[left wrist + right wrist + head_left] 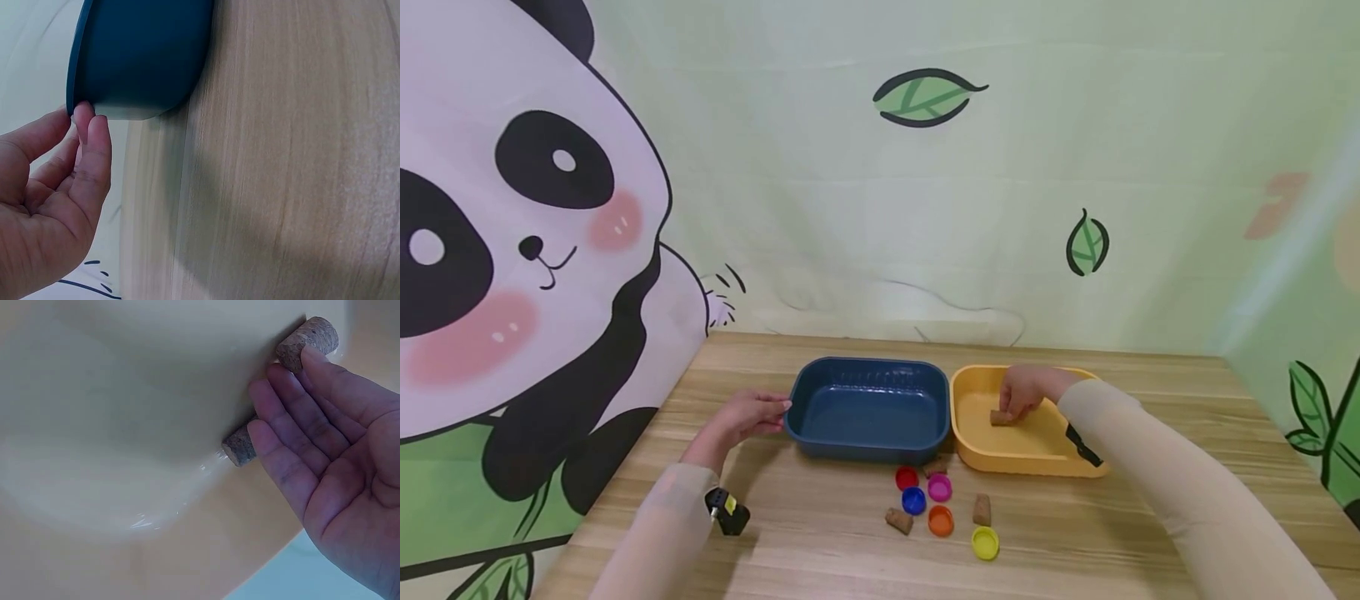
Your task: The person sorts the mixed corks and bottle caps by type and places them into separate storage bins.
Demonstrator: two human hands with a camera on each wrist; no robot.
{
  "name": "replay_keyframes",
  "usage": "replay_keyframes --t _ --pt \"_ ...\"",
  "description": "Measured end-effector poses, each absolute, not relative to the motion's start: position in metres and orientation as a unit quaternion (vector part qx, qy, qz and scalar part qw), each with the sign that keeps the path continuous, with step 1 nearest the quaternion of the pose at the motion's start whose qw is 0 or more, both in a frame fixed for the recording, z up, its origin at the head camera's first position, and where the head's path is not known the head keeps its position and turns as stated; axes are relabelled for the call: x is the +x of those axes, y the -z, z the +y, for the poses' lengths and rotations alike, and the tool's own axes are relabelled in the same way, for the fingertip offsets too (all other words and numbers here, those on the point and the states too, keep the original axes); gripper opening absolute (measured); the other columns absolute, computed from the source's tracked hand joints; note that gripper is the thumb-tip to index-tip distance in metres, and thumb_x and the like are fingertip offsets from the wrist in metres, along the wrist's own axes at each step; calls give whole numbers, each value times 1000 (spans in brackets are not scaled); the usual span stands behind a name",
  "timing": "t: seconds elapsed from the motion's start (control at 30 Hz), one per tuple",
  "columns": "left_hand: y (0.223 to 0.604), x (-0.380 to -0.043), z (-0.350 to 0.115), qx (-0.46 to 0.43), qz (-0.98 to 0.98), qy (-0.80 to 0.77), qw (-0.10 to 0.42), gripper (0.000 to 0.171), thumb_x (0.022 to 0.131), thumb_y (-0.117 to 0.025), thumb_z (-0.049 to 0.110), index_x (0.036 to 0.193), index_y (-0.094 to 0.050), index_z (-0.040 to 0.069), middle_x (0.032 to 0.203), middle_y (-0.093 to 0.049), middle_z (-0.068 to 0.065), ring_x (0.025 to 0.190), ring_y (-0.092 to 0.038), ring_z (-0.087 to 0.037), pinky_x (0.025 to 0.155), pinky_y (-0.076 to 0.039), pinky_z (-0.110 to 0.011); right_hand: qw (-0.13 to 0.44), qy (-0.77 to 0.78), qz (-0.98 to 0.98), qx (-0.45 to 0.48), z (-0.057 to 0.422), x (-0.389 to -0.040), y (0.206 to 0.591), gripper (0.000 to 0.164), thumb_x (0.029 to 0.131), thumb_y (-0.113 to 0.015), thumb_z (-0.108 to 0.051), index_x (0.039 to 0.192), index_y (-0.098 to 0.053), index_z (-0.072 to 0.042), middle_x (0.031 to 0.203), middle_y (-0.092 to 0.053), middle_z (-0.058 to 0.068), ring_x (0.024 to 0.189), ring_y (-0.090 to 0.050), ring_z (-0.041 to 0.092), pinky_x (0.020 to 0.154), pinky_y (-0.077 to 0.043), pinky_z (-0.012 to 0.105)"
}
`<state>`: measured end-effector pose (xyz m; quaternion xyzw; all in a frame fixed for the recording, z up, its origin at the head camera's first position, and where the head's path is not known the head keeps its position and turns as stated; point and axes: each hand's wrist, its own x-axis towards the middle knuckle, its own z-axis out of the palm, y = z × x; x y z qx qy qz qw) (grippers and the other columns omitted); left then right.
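Observation:
My left hand [751, 417] pinches the left rim of a dark blue tray [868, 450] between thumb and fingertips, which the left wrist view shows up close. Inside the yellow tray [1030, 463], my right hand [1026, 392] holds a brown cork [307, 344] between thumb and forefinger, low over the tray's floor. A second cork [239, 446] lies in that tray, partly hidden behind the other fingers in the right wrist view.
In front of the trays lie corks [898, 521] and round plastic caps: red [907, 477], magenta [938, 487], blue [913, 500], orange [940, 521] and yellow [985, 542]. The trays stand side by side on a wooden table [820, 533], before a printed cloth backdrop [820, 208].

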<state>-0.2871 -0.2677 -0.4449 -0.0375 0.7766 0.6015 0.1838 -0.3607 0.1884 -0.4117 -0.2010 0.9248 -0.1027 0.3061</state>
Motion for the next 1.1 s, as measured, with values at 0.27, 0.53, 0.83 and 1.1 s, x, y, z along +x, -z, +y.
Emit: replay_keyframes --t 0.27,0.53,0.83,1.1 --pt "446 -289 -267 -43 777 -602 179 46 105 -55 9 139 -47 -22 76 -68 7 71 -64 -3 70 -60 -17 309 105 924 -198 189 -361 410 12 92 -72 -7 102 -76 -1 82 -70 0 75 -57 9 73 -55 25" --pt "446 -288 -268 -42 777 -602 177 47 105 -55 10 138 -46 -22 77 -68 7 72 -64 -3 70 -60 -16 308 124 919 -210 193 -361 403 17 93 -69 -5 107 -74 3 83 -69 0 72 -56 7 68 -52 20" --pt "450 -288 -266 -45 772 -610 175 46 105 -54 7 139 -45 -23 75 -68 7 70 -64 -2 68 -59 -16 275 156 919 -236 209 -360 381 29 96 -65 -7 119 -68 9 108 -75 17 94 -68 17 88 -62 39" --pt "448 -287 -266 -50 774 -608 173 46 105 -55 8 138 -46 -22 75 -68 6 70 -64 -2 67 -59 -16 207 188 922 -267 221 -347 358 27 97 -63 -7 117 -70 9 110 -75 21 91 -70 20 86 -63 42"
